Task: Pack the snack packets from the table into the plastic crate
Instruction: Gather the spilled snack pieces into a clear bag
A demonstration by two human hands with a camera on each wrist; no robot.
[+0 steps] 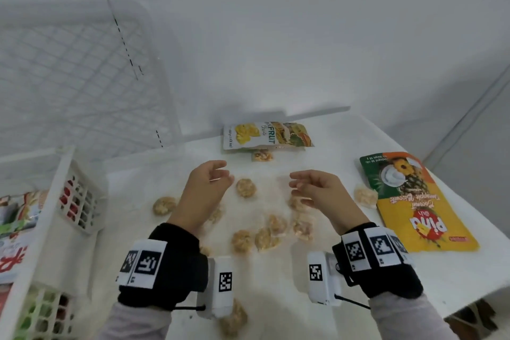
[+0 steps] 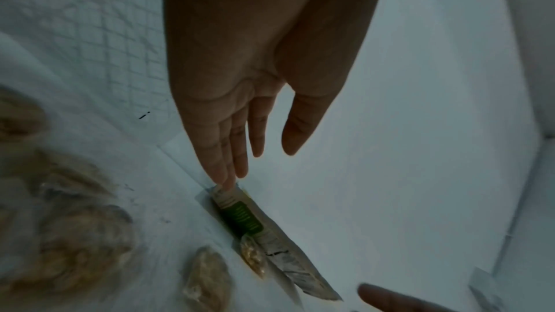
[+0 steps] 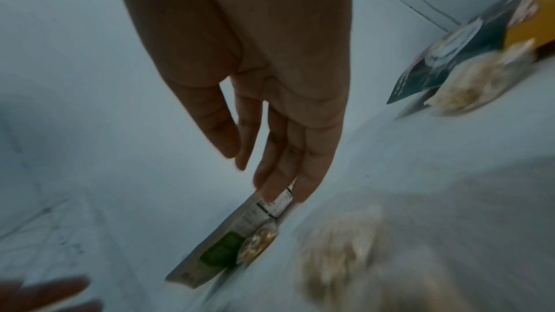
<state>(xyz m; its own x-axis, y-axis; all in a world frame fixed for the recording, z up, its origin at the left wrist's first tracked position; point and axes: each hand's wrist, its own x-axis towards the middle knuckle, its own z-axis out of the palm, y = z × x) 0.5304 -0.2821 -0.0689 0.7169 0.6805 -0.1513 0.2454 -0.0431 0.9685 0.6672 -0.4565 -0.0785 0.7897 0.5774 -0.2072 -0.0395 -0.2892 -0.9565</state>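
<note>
Evidently poised for a two-handed gather. Holding the left hand [image 1: 204, 190] and the right hand [image 1: 320, 190] side by side above the middle of the surface [image 1: 325, 143], palms turned toward each other, fingers relaxed and only slightly bent, gripping nothing. Showing, from either wrist view, nearly straight fingers aimed toward the far edge, with no packet between them. Probably bracketing the loose scatter so as to sweep several pieces together instead of picking one at a time.

Below and between both hands: small clear packets [image 1: 245, 188] of pale golden-brown snack, rounded and lumpy, crinkly film catching the light, strewn singly and in a loose clump toward the near edge. Likely slippery and light, so easy to spill from a shallow scoop.

Farther back, near the rear edge: a jackfruit pouch [image 1: 265, 135], lying flat, white with yellow fruit print, one small packet just beside its near side. Off to the right, well apart from the hands: a pineapple biscuit bag [image 1: 419, 201], flat, green at the top and yellow below, with another small packet touching its left edge.

At the left edge: the plastic crate [image 1: 47, 215], white with slotted walls, already holding some colourful packets. Behind it: a larger white lattice basket [image 1: 69, 77]. Plenty left on the surface to pack, by the look of it.
</note>
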